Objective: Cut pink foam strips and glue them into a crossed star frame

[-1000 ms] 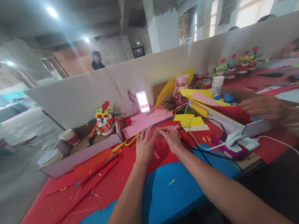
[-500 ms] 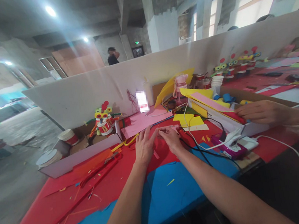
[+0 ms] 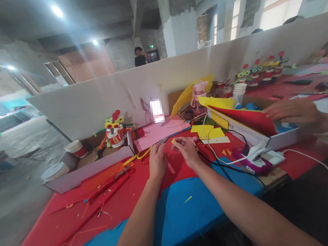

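Note:
My right hand (image 3: 188,151) is closed in a pinch on a small yellow piece (image 3: 173,141), perhaps paper. To its left, a short gap away, my left hand (image 3: 157,161) has its fingers curled together; what they hold, if anything, is hidden. Behind my left hand lie scissors (image 3: 143,155) with yellow handles, their blade tips showing past the fingers. A thin pink strip (image 3: 171,167) lies on the red table covering (image 3: 117,208) between my hands. Just behind my right hand is a pink tool (image 3: 192,139), partly covered.
Blue paper (image 3: 188,203) spans the front edge. Yellow sheets (image 3: 208,131) and cables surround a purple power strip (image 3: 251,161). At left, a box (image 3: 97,167) holds a cup robot (image 3: 116,133). A co-worker's hand (image 3: 293,117) touches red paper (image 3: 250,120) at the right-hand box.
My hands have drawn slightly apart, and my left fingers have curled in. The yellow piece now shows in my right fingertips. The co-worker's red paper has come up over the box side.

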